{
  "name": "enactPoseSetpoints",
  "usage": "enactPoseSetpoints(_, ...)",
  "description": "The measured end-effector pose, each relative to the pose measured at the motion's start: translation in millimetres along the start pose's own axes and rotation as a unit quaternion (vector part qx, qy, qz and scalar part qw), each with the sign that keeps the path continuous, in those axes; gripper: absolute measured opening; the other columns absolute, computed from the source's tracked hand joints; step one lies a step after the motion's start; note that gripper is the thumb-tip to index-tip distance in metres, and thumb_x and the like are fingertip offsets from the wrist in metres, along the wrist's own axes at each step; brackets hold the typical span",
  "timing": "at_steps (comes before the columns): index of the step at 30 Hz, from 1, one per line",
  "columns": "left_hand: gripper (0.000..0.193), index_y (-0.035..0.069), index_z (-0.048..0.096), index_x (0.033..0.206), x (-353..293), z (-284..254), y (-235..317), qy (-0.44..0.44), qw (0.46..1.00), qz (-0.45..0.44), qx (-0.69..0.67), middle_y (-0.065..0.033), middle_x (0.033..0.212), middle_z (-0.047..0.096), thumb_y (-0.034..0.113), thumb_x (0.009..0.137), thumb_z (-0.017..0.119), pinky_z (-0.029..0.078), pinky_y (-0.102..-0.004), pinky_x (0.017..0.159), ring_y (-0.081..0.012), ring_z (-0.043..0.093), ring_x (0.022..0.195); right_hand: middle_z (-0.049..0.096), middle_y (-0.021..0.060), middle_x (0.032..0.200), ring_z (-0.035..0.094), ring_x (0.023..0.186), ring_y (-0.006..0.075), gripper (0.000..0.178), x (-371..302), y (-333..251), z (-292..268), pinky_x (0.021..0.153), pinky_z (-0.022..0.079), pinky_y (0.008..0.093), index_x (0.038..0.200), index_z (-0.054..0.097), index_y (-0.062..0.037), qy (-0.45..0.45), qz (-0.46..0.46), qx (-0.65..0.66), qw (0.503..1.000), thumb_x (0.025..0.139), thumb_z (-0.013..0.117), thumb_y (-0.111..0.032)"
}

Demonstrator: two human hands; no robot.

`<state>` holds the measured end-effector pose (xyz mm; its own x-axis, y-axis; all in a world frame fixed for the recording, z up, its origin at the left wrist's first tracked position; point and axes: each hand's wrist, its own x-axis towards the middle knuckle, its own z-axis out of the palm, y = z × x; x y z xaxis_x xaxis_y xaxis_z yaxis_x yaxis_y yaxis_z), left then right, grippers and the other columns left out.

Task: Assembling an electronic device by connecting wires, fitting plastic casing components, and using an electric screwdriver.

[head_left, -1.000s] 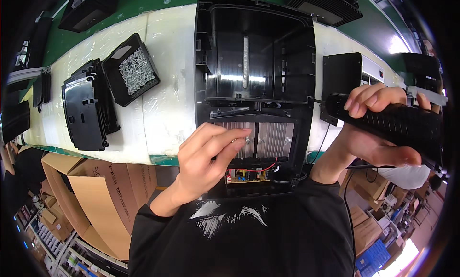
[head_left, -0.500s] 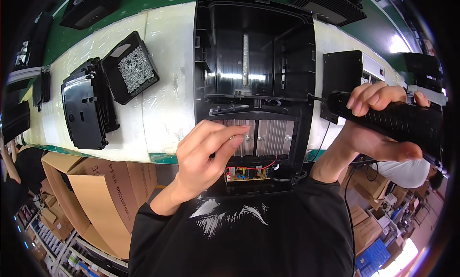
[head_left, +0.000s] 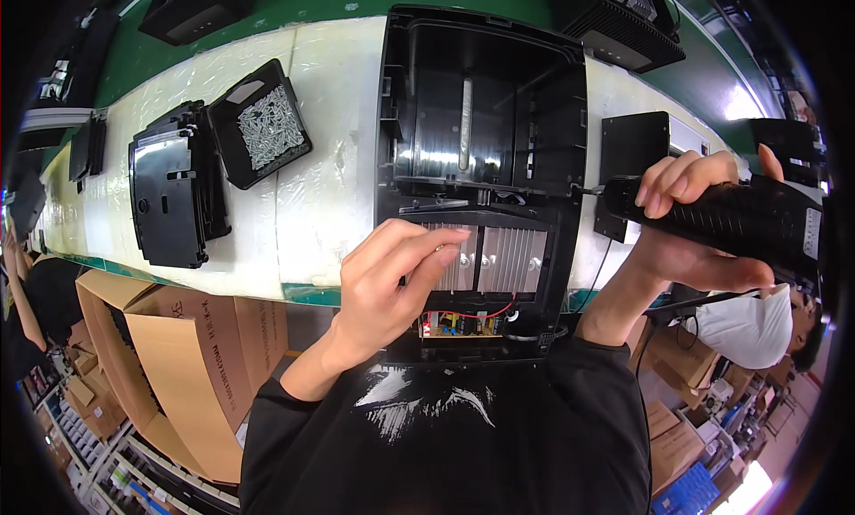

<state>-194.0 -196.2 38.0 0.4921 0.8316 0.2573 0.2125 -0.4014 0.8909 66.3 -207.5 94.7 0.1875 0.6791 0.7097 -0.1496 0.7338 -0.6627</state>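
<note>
My right hand [head_left: 686, 221] is wrapped round a black electric screwdriver [head_left: 739, 219], held nearly level. Its bit points left and meets the right side wall of a black plastic housing [head_left: 570, 275]. Over the housing's near part, my left hand [head_left: 392, 275] is closed in a pinch. A tiny metallic glint, seemingly a screw [head_left: 438, 249], shows between thumb and fingers, mostly hidden. Beneath that hand lie ribbed metal heat sinks [head_left: 509, 259], and nearer me a circuit board [head_left: 463, 324] with a red wire [head_left: 485, 314].
A black tray of silver screws [head_left: 270, 132] lies left of the housing, beside stacked black plastic panels [head_left: 169, 194]. Black units [head_left: 623, 34] stand at the far side. An open cardboard box [head_left: 178, 364] is below the bench at left. Another person [head_left: 753, 328] is at right.
The whole view has shifted slightly, so bench and housing sit a little further right and lower. Both hands keep their grips, and the screwdriver bit stays at the housing's right side.
</note>
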Motion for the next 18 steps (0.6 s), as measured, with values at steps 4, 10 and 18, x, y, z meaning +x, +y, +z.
enactPoseSetpoints(4, 0.014, -0.001, 0.07, 0.095, 1, -1, -2, 0.004, 1.0, 0.007, 0.007, -0.0065, 0.079, 0.062, -0.001, 0.082, 0.066, 0.044, -0.0231, 0.057, -0.0125, 0.057, 0.065, 0.055, 0.0187, 0.079, 0.056, 0.057, 0.0257, 0.107, 2, -5, 4, 0.052, 0.05, 0.038, 0.137, 0.022, 0.0022, 0.027, 0.026, -0.021, 0.999, 0.074, 0.042, -0.082)
enactPoseSetpoints(10, 0.015, 0.0, 0.07, 0.095, 2, 0, -2, 0.0, 1.0, 0.011, 0.015, -0.0064, 0.078, 0.062, -0.002, 0.08, 0.067, 0.044, -0.0232, 0.055, -0.0128, 0.056, 0.063, 0.051, 0.0139, 0.07, 0.053, 0.057, 0.023, 0.107, 6, -21, 28, 0.053, 0.045, 0.0357, 0.126, 0.039, 0.009, 0.191, 0.077, -0.172, 0.963, 0.074, 0.028, -0.084)
enactPoseSetpoints(18, 0.017, 0.002, 0.071, 0.095, -3, 6, 1, 0.002, 0.999, 0.031, 0.024, -0.0055, 0.075, 0.06, -0.002, 0.079, 0.068, 0.043, -0.0241, 0.052, -0.0133, 0.055, 0.061, 0.05, 0.0068, 0.065, 0.046, 0.049, 0.0166, 0.103, -6, -17, 18, 0.048, 0.039, 0.0298, 0.103, 0.045, -0.001, 0.082, 0.04, -0.098, 0.991, 0.06, 0.039, -0.094)
